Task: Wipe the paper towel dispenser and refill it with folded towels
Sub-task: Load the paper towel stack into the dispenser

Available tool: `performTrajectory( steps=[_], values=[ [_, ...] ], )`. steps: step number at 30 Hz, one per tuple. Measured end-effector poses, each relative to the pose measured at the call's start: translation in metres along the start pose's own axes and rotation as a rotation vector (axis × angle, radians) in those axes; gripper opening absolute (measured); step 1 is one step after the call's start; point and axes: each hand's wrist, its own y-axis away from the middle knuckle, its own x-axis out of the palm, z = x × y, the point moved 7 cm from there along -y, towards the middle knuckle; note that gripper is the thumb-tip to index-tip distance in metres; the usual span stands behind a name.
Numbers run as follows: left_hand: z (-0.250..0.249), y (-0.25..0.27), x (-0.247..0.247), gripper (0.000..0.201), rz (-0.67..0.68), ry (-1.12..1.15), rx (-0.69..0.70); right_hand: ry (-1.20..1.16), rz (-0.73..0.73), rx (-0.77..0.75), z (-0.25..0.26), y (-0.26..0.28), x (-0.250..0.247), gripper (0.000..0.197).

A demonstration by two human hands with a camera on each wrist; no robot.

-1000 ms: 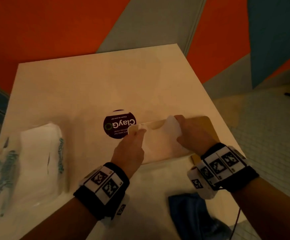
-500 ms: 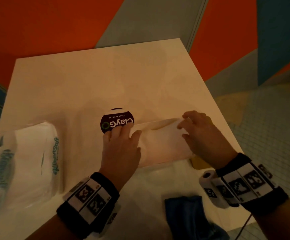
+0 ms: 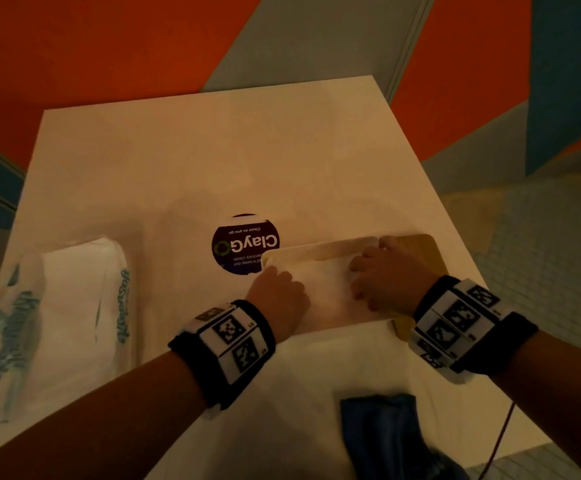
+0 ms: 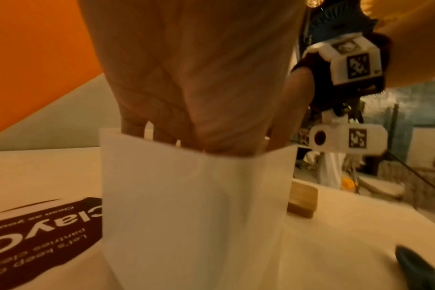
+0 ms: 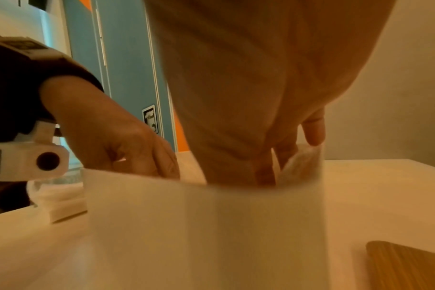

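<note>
A white open-topped dispenser box (image 3: 317, 249) stands on the table, partly over a wooden lid (image 3: 419, 249). White folded towels (image 3: 329, 284) lie inside it. My left hand (image 3: 277, 289) reaches into the box's left end and my right hand (image 3: 377, 275) into its right end. In the left wrist view my left hand (image 4: 186, 135) points straight down behind the box wall (image 4: 194, 206), which hides the fingertips. Seen from the right wrist, my right hand (image 5: 281, 157) goes down beside a towel edge (image 5: 301, 162), with one finger over the rim.
A plastic pack of towels (image 3: 74, 306) lies at the table's left. A blue cloth (image 3: 379, 431) sits at the near edge. A round dark sticker (image 3: 244, 244) is just behind the box. The table's right edge (image 3: 455, 258) drops to a tiled floor.
Both hands have moved from the far rim of the box down into it, pushing the white towels lower inside.
</note>
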Motion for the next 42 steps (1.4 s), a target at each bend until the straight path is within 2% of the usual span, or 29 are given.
performTrajectory(
  steps=[2,3,4,6,8,10,12,14,16,18,20,25,29,31,35,38,40,42],
  values=[
    [0.012,0.014,-0.012,0.037,-0.132,0.249,-0.008,-0.077,0.036,0.013,-0.005,0.001,-0.003,0.030],
    [0.023,0.026,-0.020,0.035,-0.265,0.439,-0.021,-0.157,0.024,0.031,-0.007,0.004,-0.008,0.031],
    [0.040,0.042,-0.028,0.033,-0.457,0.613,-0.045,-0.261,-0.027,0.056,-0.007,0.007,-0.015,0.032],
    [0.083,0.084,-0.027,0.028,-0.761,0.864,-0.211,-0.458,-0.247,0.093,-0.005,0.014,-0.035,0.028],
    [0.131,0.130,0.003,0.018,-0.911,1.060,-0.494,-0.559,-0.451,0.087,0.013,0.022,-0.058,0.023],
    [0.169,0.170,0.051,0.022,-0.862,1.174,-0.803,-0.577,-0.580,-0.002,0.050,0.021,-0.083,0.020],
    [0.192,0.199,0.102,0.034,-0.699,1.232,-1.018,-0.603,-0.592,-0.162,0.105,0.014,-0.108,0.021],
    [0.204,0.216,0.141,0.050,-0.543,1.254,-1.147,-0.592,-0.568,-0.344,0.163,0.000,-0.126,0.021],
    [0.208,0.222,0.161,0.061,-0.462,1.243,-1.197,-0.604,-0.488,-0.494,0.214,-0.017,-0.138,0.024],
    [0.208,0.222,0.169,0.063,-0.481,1.326,-1.176,-0.635,-0.403,-0.559,0.251,-0.035,-0.144,0.026],
    [0.207,0.222,0.172,0.063,-0.540,1.378,-1.153,-0.638,-0.359,-0.559,0.271,-0.046,-0.151,0.029],
    [0.210,0.223,0.175,0.064,-0.653,1.406,-1.135,-0.631,-0.300,-0.501,0.285,-0.057,-0.153,0.032],
    [0.209,0.221,0.169,0.038,-0.683,1.387,-1.036,-0.650,-0.277,-0.418,0.282,-0.059,-0.152,0.032],
    [0.207,0.223,0.165,0.030,-0.727,1.465,-0.984,-0.699,-0.298,-0.346,0.274,-0.058,-0.153,0.032],
    [0.211,0.240,0.161,0.023,-0.862,1.718,-0.927,-1.010,-0.502,-0.167,0.241,-0.051,-0.162,0.040],
    [0.217,0.258,0.152,0.028,-0.985,1.908,-0.795,-1.401,-0.595,-0.008,0.215,-0.054,-0.163,0.054],
    [0.217,0.265,0.138,0.035,-1.034,1.977,-0.655,-1.752,-0.533,0.022,0.210,-0.060,-0.166,0.062],
    [0.213,0.267,0.124,0.037,-1.045,2.036,-0.514,-2.012,-0.429,-0.062,0.217,-0.066,-0.175,0.068]
  ],
)
